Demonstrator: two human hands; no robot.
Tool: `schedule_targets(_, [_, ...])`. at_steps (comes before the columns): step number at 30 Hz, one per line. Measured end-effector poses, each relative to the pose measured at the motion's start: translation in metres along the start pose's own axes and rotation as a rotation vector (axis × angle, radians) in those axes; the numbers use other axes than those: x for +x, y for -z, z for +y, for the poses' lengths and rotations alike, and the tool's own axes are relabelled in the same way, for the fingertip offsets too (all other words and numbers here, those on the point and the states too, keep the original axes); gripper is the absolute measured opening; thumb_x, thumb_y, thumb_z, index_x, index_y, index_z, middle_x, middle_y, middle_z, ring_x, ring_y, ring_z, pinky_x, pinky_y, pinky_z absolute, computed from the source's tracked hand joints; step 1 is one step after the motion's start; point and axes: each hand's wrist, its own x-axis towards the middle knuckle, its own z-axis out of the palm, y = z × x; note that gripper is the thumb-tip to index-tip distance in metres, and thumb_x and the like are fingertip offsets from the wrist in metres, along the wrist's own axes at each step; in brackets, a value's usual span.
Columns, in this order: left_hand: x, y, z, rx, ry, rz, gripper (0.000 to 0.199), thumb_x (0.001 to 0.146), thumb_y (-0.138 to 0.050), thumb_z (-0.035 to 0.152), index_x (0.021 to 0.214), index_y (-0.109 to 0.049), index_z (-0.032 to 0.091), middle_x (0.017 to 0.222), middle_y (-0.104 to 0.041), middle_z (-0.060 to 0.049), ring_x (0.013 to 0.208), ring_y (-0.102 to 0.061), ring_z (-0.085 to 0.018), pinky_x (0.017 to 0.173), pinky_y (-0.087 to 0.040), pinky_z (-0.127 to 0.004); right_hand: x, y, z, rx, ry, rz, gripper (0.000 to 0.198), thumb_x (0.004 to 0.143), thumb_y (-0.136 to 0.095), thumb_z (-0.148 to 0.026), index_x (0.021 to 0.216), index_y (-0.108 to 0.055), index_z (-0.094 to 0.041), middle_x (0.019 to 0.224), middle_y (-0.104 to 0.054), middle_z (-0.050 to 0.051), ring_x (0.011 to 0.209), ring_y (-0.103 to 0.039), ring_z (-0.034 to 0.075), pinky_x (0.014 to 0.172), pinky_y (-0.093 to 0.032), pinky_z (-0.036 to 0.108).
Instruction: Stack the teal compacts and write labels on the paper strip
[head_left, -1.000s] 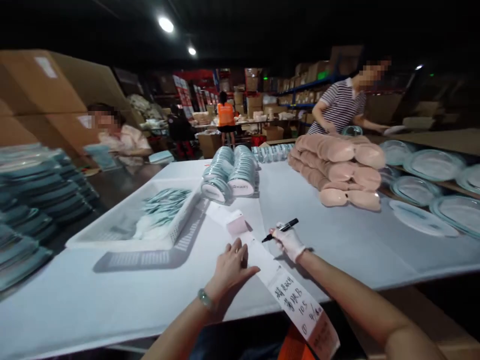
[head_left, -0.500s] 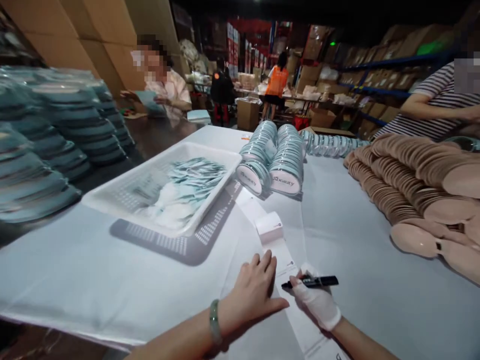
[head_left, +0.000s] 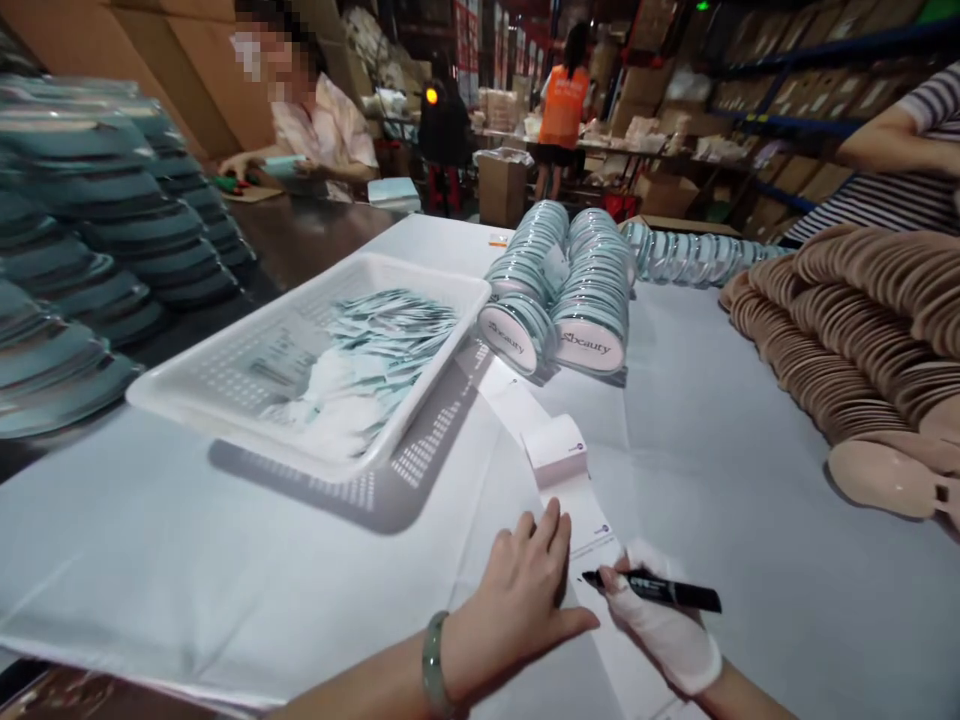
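One black marker (head_left: 660,591), pinched in the right hand (head_left: 664,635), which wears a white wrap or glove; tip touching the label strip. One strip of white labels (head_left: 581,515), unrolled across the white table cover (head_left: 720,440) from a small roll (head_left: 556,449). Left hand (head_left: 517,600), open, fingers together, pressed flat on the strip's left edge just beside the marker tip; one green bangle (head_left: 433,665) on the wrist. One white perforated tray (head_left: 247,405) holding a heap of teal-and-white sachets (head_left: 375,340). Two leaning rows of round clear lids (head_left: 559,290) printed "beauty". Stacks of pink pads (head_left: 855,330) at right. Three people in the background.
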Motion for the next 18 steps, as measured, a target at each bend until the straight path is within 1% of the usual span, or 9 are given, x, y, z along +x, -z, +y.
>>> schedule_targets(3, [0.0, -0.001, 0.0, 0.012, -0.001, 0.002, 0.102, 0.077, -0.066, 0.074, 0.152, -0.038, 0.011, 0.16, -0.035, -0.019, 0.124, -0.052, -0.039, 0.093, -0.054, -0.05, -0.001, 0.0, 0.002, -0.004, 0.015, -0.058, 0.046, 0.089, -0.057, -0.064, 0.069, -0.059, -0.022, 0.062, -0.065, 0.002, 0.058, -0.062, 0.019, 0.06, -0.053, 0.029])
schedule_targets(6, [-0.001, -0.001, 0.0, 0.019, 0.0, 0.006, 0.102, 0.077, -0.067, 0.074, 0.152, -0.038, 0.011, 0.161, -0.035, -0.019, 0.123, -0.053, -0.038, 0.091, -0.055, -0.05, -0.001, 0.001, 0.001, -0.006, 0.066, -0.086, 0.043, 0.089, -0.059, -0.058, 0.067, -0.058, -0.022, 0.061, -0.064, 0.001, 0.058, -0.063, 0.018, 0.06, -0.052, 0.029])
schedule_targets(10, [0.0, 0.0, 0.001, 0.032, 0.01, 0.006, 0.102, 0.077, -0.067, 0.074, 0.152, -0.038, 0.011, 0.161, -0.035, -0.018, 0.124, -0.052, -0.038, 0.092, -0.055, -0.05, 0.0, 0.001, -0.003, -0.003, 0.067, -0.053, 0.043, 0.088, -0.059, -0.058, 0.066, -0.058, -0.022, 0.06, -0.064, 0.002, 0.055, -0.062, 0.018, 0.056, -0.051, 0.029])
schedule_targets(12, [0.0, 0.0, 0.001, 0.034, 0.014, 0.002, 0.102, 0.076, -0.067, 0.074, 0.151, -0.039, 0.011, 0.16, -0.036, -0.018, 0.123, -0.053, -0.038, 0.092, -0.055, -0.049, 0.0, 0.002, -0.006, 0.002, 0.061, -0.03, 0.042, 0.088, -0.06, -0.058, 0.067, -0.058, -0.022, 0.06, -0.064, 0.002, 0.057, -0.062, 0.019, 0.057, -0.051, 0.029])
schedule_targets(16, [0.0, 0.0, 0.001, 0.043, 0.006, 0.023, 0.1, 0.076, -0.068, 0.073, 0.15, -0.04, 0.011, 0.16, -0.037, -0.018, 0.121, -0.053, -0.037, 0.09, -0.055, -0.049, 0.002, 0.001, -0.012, 0.077, 0.041, -0.07, 0.04, 0.089, -0.06, -0.058, 0.069, -0.059, -0.022, 0.064, -0.067, 0.002, 0.06, -0.065, 0.019, 0.061, -0.054, 0.029])
schedule_targets(18, [-0.001, 0.0, 0.001, 0.046, 0.002, 0.032, 0.1, 0.076, -0.068, 0.073, 0.149, -0.04, 0.011, 0.16, -0.037, -0.018, 0.121, -0.054, -0.037, 0.09, -0.055, -0.049, 0.002, 0.002, -0.014, 0.047, 0.055, -0.084, 0.041, 0.088, -0.058, -0.057, 0.066, -0.057, -0.023, 0.062, -0.066, 0.003, 0.058, -0.064, 0.019, 0.059, -0.054, 0.029])
